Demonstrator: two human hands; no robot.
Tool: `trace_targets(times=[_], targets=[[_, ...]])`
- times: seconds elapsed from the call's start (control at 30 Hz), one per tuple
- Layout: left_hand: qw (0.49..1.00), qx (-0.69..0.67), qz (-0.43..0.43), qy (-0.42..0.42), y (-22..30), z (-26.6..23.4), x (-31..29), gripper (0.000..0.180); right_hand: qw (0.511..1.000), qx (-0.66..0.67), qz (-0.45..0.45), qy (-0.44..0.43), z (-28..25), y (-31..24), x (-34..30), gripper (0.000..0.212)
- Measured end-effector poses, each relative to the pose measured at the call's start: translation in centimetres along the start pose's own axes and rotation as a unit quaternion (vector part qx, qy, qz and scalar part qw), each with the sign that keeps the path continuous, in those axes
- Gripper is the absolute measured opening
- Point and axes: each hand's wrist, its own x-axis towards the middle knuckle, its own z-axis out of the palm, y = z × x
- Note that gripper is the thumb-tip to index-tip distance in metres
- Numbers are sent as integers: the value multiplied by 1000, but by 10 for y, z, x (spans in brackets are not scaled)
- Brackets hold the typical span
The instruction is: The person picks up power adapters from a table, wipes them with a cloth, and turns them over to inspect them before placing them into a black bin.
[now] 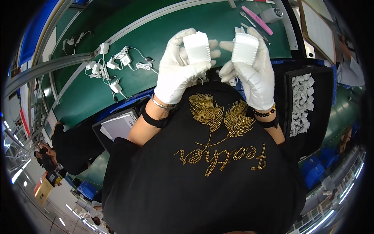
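Observation:
My left hand point(177, 70), in a white glove, grips a white rectangular power adapter point(197, 47) held up in front of my chest. My right hand point(253, 72), also gloved in white, holds a second white adapter point(244, 48) with a ridged edge, a short gap away from the first. Both adapters are upright above the near edge of the green work surface point(156, 35). White cable hangs partly hidden between and below my hands.
Several white adapters with coiled cables point(113, 66) lie on the green surface at the left. A black tray of white parts point(304, 101) stands at the right. A pink tool point(257, 19) and tape roll point(272, 13) lie at the back. A dark bin point(119, 124) sits at lower left.

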Motion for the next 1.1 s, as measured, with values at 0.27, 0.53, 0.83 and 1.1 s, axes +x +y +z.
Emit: trace_targets(times=[0.27,0.53,0.83,1.1], targets=[[997,61,-40,19,-1,-4,4,71,999,-28,18,-2,-3,5,3,76],[997,-27,-70,-30,1,-2,9,80,999,16,28,-16,-5,2,4,80],[992,-72,-97,-27,-1,4,15,79,997,61,31,-29,-7,6,4,85],[995,-51,-57,-57,-1,11,21,68,997,65,50,-16,-13,3,2,85]])
